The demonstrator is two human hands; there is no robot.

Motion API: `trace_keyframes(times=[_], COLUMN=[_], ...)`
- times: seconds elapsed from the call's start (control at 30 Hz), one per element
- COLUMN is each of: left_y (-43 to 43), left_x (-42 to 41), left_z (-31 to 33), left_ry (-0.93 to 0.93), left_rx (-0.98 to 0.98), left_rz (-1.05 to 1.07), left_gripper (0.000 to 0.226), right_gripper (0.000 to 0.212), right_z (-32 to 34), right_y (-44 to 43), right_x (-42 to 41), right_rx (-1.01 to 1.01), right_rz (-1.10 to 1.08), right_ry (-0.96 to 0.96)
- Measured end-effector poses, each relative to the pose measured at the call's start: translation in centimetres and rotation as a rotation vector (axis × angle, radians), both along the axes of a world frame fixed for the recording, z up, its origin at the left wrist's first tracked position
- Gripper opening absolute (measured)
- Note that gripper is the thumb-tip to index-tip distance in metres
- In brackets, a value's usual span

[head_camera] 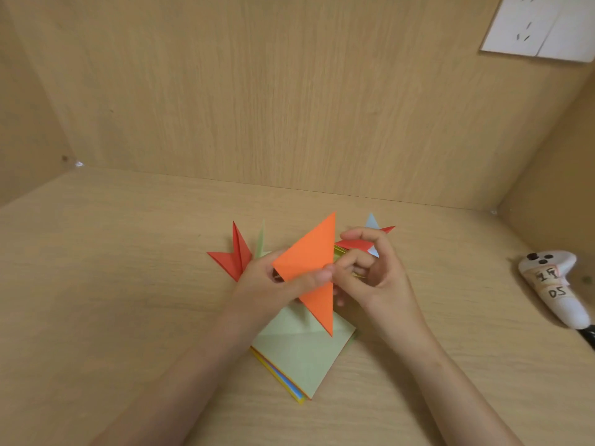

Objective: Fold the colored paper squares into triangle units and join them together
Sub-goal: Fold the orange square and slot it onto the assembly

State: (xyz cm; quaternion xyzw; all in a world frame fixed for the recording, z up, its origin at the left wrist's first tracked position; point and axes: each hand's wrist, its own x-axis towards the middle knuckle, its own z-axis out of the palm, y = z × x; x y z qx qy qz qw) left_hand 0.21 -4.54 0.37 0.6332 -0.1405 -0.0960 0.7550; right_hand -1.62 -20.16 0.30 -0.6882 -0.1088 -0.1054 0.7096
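Note:
An orange paper triangle (314,268) is held upright above the desk. My left hand (273,284) pinches it with the thumb across its front. My right hand (373,272) pinches its right edge with curled fingers. Beneath it lies a stack of coloured paper squares (299,355) with a pale green sheet on top. Behind my left hand lies a folded red unit (235,255) with a pale green point (261,241) beside it. Behind my right hand, a red piece (357,243) and a light blue tip (372,222) show, partly hidden.
A white handheld controller (553,284) with handwritten labels lies at the right of the wooden desk (112,284). Wooden panels (257,91) close the back and sides. A white wall socket (544,24) sits at the upper right.

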Motion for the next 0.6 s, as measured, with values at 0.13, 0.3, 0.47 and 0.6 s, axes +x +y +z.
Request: trace_keyframes(times=[0.13,0.3,0.47,0.6], left_y=[0.3,0.49,0.43,0.5], left_x=[0.41,0.68,0.6,0.56], left_z=[-0.19,-0.38,-0.5,-0.16], left_ry=[0.073,0.115,0.158,0.213], left_rx=[-0.019,-0.041,-0.103,-0.166], left_rz=[0.032,0.052,-0.006,-0.023], left_gripper=[0.031,0.021,0.018,0.02], right_gripper=[0.011,0.024,0.023,0.016], right_z=[-0.16,-0.55,-0.64,-0.39], right_y=[-0.12,-0.33,-0.43,-0.61], right_x=[0.12,0.08,0.13,0.07], right_rx=[-0.038,-0.14,-0.281,-0.218], right_rz=[0.051,0.084,0.069,0.064], right_ry=[-0.032,-0.072,-0.158,-0.142])
